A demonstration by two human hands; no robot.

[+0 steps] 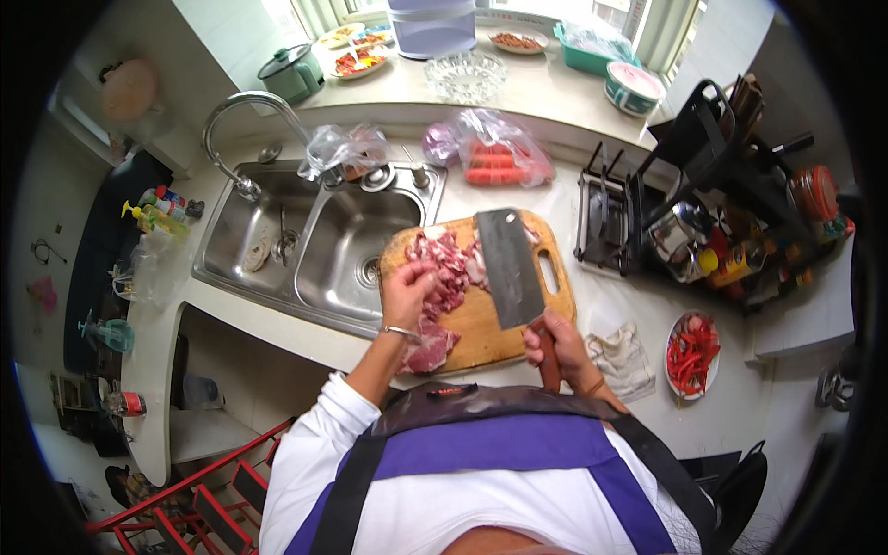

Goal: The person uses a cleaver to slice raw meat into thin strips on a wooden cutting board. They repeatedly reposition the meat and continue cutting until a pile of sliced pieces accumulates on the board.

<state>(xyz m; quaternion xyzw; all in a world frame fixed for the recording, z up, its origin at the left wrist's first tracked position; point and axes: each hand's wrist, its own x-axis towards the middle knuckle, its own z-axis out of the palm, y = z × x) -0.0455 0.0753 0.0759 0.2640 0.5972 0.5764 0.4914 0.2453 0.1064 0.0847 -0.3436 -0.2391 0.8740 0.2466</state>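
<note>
My right hand grips the wooden handle of a cleaver, whose broad dark blade lies flat-looking over the right part of a wooden cutting board. Cut raw meat is heaped on the board's left and middle, and some pieces show beside the blade. A larger flat slice of meat lies at the near left edge. Over the left side of the pile is my left hand, its fingers bent at the meat; whether they pinch a piece cannot be told.
Left of the board is a double steel sink with a curved faucet. Bagged red packages lie behind the board. To the right stand a black rack, a cloth and a plate of red peppers. A red folding ladder is at lower left.
</note>
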